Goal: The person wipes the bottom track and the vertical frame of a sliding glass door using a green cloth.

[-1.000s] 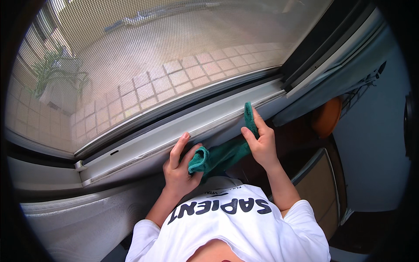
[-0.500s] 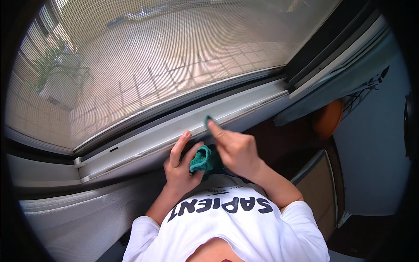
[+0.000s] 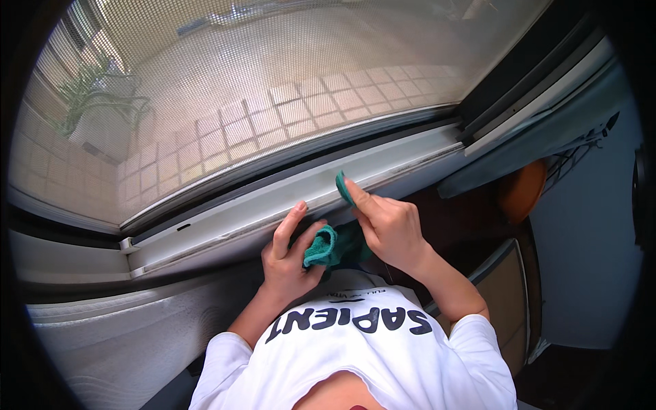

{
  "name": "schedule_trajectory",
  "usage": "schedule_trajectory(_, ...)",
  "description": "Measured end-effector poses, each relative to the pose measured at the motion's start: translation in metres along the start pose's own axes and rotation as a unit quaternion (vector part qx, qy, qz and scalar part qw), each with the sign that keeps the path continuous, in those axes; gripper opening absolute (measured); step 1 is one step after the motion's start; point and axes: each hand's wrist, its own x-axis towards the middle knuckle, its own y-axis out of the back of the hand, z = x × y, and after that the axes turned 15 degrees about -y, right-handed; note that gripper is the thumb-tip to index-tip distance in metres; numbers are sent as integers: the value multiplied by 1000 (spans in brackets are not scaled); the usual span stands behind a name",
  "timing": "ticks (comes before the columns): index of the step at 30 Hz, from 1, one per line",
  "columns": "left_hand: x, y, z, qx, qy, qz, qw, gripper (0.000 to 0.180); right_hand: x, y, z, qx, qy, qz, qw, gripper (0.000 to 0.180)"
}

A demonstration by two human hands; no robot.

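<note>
A green cloth (image 3: 320, 249) is bunched in my left hand (image 3: 290, 263), whose thumb and lower fingers close round it while one finger stretches toward the sill's edge. Another part of green cloth (image 3: 343, 188) covers the pointing finger of my right hand (image 3: 396, 231), its other fingers curled in. The two green parts look like one cloth, though the stretch between my hands is partly hidden. Cloth and fingertip are over the white window sill (image 3: 273, 198), close to its surface; whether they touch it I cannot tell.
Beyond the sill stands a mesh window screen (image 3: 287, 61) in a dark frame. A white quilted surface (image 3: 123, 348) lies at the lower left. On the right are a blue-grey curtain (image 3: 519, 150), a round orange object (image 3: 523, 191) and a framed tan panel (image 3: 495, 294).
The view has shifted slightly, so the sill sits a little differently. My right hand shows farther right, with more green cloth visible at its fingertip. My left hand keeps its grip.
</note>
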Motion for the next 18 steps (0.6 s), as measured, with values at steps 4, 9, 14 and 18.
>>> schedule_trajectory(4,2,1,2,1,4,-6,1000,54,0,-7,-12,-74,-43,-51,995,69)
schedule_trajectory(9,0,-2,3,-18,16,-7,1000,52,-11,-7,-11,-104,-27,-61,992,73)
schedule_trajectory(14,4,0,4,8,3,-8,1000,56,-37,11,-12,-78,-14,-119,990,72)
schedule_trajectory(18,1,1,1,11,0,-10,1000,58,-52,31,-9,373,-197,-244,873,71)
